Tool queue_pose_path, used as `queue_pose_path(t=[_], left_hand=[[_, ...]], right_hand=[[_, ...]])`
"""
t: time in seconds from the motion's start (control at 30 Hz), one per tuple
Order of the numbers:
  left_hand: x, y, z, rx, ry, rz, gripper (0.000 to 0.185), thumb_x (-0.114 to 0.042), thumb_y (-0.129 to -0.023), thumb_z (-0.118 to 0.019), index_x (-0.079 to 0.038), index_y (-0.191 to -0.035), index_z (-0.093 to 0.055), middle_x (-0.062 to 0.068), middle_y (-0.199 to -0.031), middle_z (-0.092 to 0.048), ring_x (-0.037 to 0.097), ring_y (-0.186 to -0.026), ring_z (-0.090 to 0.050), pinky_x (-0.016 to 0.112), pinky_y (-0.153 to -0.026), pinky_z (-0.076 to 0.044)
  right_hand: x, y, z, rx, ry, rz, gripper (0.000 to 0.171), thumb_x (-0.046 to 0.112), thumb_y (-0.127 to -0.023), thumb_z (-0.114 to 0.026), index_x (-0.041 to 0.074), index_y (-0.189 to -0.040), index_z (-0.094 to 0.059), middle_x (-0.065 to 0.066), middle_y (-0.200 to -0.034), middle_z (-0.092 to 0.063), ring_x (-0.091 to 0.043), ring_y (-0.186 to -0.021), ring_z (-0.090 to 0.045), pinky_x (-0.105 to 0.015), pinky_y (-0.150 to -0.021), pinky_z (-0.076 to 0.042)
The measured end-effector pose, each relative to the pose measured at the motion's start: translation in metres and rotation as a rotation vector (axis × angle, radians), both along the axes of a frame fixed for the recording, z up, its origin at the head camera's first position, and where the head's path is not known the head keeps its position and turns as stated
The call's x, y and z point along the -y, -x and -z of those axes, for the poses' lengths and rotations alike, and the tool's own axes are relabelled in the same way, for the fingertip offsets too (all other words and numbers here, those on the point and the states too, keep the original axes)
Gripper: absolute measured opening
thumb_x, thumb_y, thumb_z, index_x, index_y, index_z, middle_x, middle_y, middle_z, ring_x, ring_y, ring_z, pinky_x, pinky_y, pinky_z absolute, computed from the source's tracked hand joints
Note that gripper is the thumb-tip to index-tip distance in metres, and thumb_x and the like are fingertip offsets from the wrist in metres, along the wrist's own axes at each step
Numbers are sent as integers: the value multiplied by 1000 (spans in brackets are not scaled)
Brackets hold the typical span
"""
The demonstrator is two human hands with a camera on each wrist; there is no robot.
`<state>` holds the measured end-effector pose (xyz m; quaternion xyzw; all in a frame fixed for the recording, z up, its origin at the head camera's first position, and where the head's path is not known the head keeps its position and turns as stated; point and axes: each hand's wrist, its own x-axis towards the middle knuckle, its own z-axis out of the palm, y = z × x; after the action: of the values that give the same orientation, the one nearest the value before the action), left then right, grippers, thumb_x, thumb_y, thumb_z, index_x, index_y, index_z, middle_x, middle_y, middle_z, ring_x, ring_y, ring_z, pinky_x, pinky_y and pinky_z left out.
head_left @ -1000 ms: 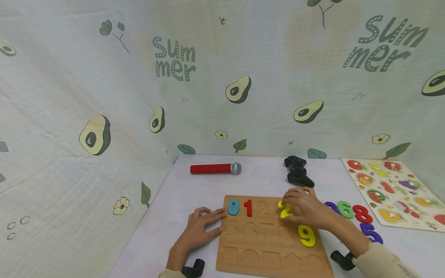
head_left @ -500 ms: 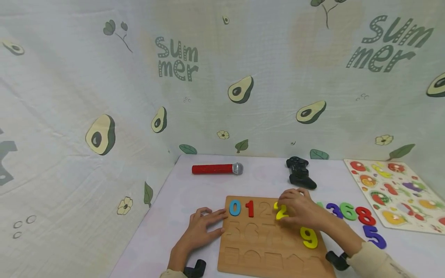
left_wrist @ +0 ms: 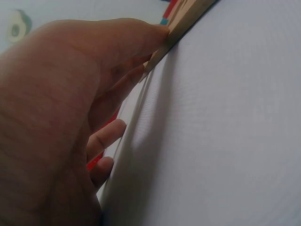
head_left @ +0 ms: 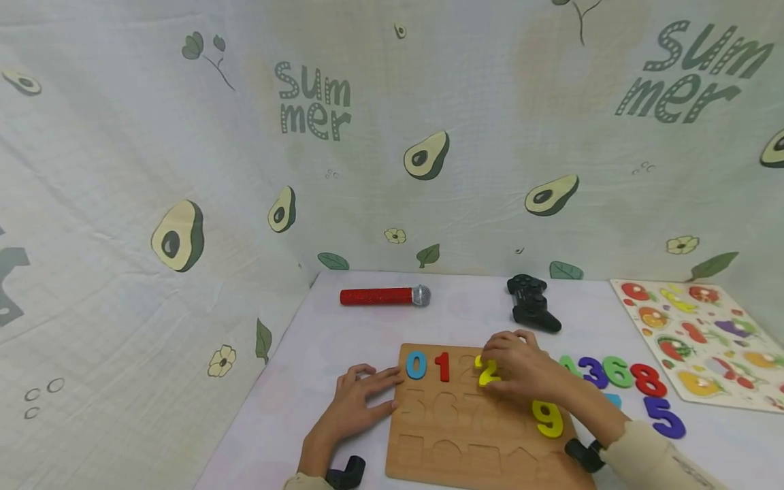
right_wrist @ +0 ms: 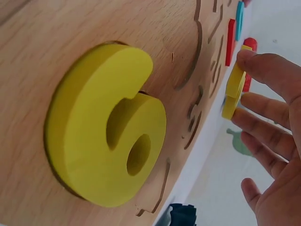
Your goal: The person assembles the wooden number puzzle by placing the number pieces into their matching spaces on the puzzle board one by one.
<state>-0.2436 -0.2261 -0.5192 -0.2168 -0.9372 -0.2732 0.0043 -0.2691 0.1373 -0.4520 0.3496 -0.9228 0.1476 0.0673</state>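
A wooden number puzzle board (head_left: 441, 439) lies on the table in the head view. A blue 0 (head_left: 416, 365) and a red 1 (head_left: 442, 367) sit in its top row, and a yellow 9 (head_left: 548, 419) fills a recess at its right side. My right hand (head_left: 520, 367) pinches a yellow number 2 (head_left: 488, 373) over the top row, close to the 2-shaped recess. The right wrist view shows this yellow 2 (right_wrist: 233, 87) tilted above the board between thumb and fingertips. My left hand (head_left: 352, 408) rests with extended fingers against the board's left edge.
Behind the board lie a red microphone (head_left: 380, 297) and a black game controller (head_left: 531, 303). To the right are a purple 3 (head_left: 593, 372), a green 6 (head_left: 617, 372), a red 8 (head_left: 648, 380) and a purple 5 (head_left: 664, 417). A fruit picture board (head_left: 692, 331) lies beyond them.
My right hand has carried the yellow 2 leftward along the top row, nearer the 2-shaped recess. The left hand stays at the board's edge.
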Motion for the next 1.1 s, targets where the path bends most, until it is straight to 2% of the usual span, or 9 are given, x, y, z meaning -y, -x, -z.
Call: queue_pose_path(t=[0.3,1.1], left_hand=[[-1,0,0,-9,18,-2,46,-50,-93,-65,-39,-138,-61,-19,-149,-48,21,-129,-36,55,-99,-26],[-2,0,-4,-7,28,-10,45,-48,-94,-65,-38,-138,-61,-19,-148,-49,21,-127,-35,53,-99,-26]], right_hand=[[6,7,5,37,-40,28,37,39,-82,-82,15,-109,-75,-2,-117,-67,-30,-119,-52,-63,-98,-28],[21,18,9,103,-3,30,35,32,-83,-82,12,-110,-75,-3,-117,-67,-30,-119,-51,-64,-101,-25]])
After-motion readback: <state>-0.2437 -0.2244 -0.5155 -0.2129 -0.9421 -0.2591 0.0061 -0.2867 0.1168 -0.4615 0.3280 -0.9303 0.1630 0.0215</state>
